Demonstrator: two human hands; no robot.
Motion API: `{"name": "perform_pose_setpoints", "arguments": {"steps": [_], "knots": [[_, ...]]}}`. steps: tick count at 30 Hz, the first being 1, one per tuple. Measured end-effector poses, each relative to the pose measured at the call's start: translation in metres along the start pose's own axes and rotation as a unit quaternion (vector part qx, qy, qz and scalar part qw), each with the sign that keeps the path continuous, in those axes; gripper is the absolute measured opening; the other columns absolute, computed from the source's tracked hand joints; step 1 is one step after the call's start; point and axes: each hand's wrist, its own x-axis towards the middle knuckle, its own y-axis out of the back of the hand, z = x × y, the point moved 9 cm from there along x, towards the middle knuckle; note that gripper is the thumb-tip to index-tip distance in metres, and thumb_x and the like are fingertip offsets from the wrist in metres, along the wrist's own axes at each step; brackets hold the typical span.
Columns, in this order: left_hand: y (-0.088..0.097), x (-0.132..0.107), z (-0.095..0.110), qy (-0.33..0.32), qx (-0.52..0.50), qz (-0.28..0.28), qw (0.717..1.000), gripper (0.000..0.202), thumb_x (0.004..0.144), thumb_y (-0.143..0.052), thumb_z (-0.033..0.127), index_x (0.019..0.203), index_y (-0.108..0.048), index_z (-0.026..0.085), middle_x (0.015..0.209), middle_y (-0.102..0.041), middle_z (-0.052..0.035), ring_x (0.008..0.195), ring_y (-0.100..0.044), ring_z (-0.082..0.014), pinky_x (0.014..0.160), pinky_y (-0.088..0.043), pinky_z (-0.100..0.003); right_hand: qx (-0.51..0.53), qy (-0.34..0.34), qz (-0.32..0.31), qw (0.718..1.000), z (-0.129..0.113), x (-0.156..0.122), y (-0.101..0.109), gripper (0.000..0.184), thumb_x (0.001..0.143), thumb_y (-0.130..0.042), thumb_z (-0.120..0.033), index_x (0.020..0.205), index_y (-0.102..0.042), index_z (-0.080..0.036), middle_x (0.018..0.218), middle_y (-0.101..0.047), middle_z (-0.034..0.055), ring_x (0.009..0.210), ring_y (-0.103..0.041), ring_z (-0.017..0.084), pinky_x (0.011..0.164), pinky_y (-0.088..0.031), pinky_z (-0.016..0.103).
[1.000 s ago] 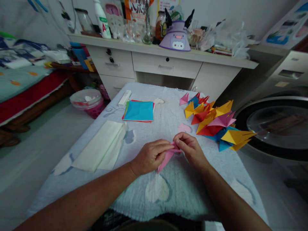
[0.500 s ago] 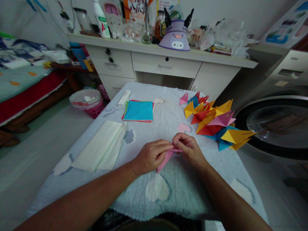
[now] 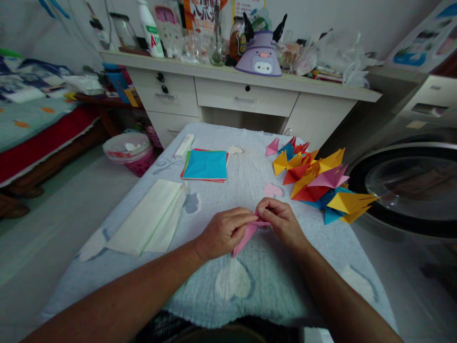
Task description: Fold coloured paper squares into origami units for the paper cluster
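Note:
Both hands pinch one pink folded paper piece (image 3: 246, 238) just above the cloth, near the table's front middle. My left hand (image 3: 224, 231) is closed on its left part, with a pointed flap hanging down below the fingers. My right hand (image 3: 280, 219) is closed too, thumb and forefinger on the upper right end of the paper. The fingers cover much of the folds there. Right of my hands lies a cluster of folded paper cranes (image 3: 310, 178) in yellow, red, blue and pink. Square origami sheets (image 3: 205, 164), blue on top, are stacked farther back on the left.
A pale folded cloth (image 3: 146, 216) lies left of my hands, and a small white box (image 3: 184, 146) stands behind it. The table's cover (image 3: 200, 290) is light blue with hearts. Beyond are a white cabinet (image 3: 246, 97), a pink bin (image 3: 137, 162) and a washing machine (image 3: 400, 186).
Almost nothing differs. Both hands keep their hold on the pink paper; the right fingers have shifted very slightly at its upper end.

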Motion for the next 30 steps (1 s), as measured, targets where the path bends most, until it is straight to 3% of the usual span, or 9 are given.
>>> {"name": "perform_pose_setpoints", "arguments": {"steps": [10,19,23,30], "knots": [[0.0014,0.0001,0.0008,0.0,-0.018,0.005,1.0,0.042,0.083,-0.047,-0.001,0.117,-0.064,0.017,0.108,-0.07,-0.0086,0.101,-0.067,-0.0144,0.087,-0.057,-0.03,-0.012,0.017,-0.011,1.0,0.0014,0.0012,0.0035,0.025,0.088,-0.061,-0.037,0.074,-0.068,-0.018,0.061,-0.055,-0.0013,0.057,-0.046,0.011,0.055,-0.035,0.024],[0.0039,0.0014,-0.0014,0.021,-0.04,0.009,0.999,0.045,0.08,-0.047,-0.002,0.116,-0.065,0.017,0.108,-0.07,-0.008,0.1,-0.067,-0.0144,0.087,-0.056,-0.03,0.04,0.012,-0.033,0.999,0.0058,0.002,0.0019,0.034,0.092,-0.051,-0.045,0.092,-0.07,-0.017,0.063,-0.058,-0.0003,0.052,-0.05,0.011,0.05,-0.04,0.024],[0.0056,0.0028,-0.0022,0.035,-0.051,0.008,0.998,0.045,0.079,-0.048,-0.001,0.115,-0.065,0.019,0.105,-0.07,-0.0071,0.098,-0.067,-0.0141,0.086,-0.056,-0.029,0.04,-0.012,-0.039,0.998,0.0077,0.0016,-0.0019,0.021,0.083,-0.067,-0.039,0.087,-0.065,-0.019,0.067,-0.058,-0.0026,0.052,-0.049,0.009,0.048,-0.039,0.021],[0.0024,0.0025,-0.0044,0.05,-0.058,-0.004,0.997,0.045,0.079,-0.047,-0.001,0.114,-0.066,0.019,0.106,-0.07,-0.0067,0.098,-0.066,-0.0147,0.086,-0.055,-0.03,0.003,0.0,-0.012,1.0,0.007,0.0013,0.0033,0.026,0.086,-0.066,-0.04,0.073,-0.062,-0.018,0.059,-0.053,-0.0041,0.05,-0.046,0.008,0.049,-0.037,0.021]]}}
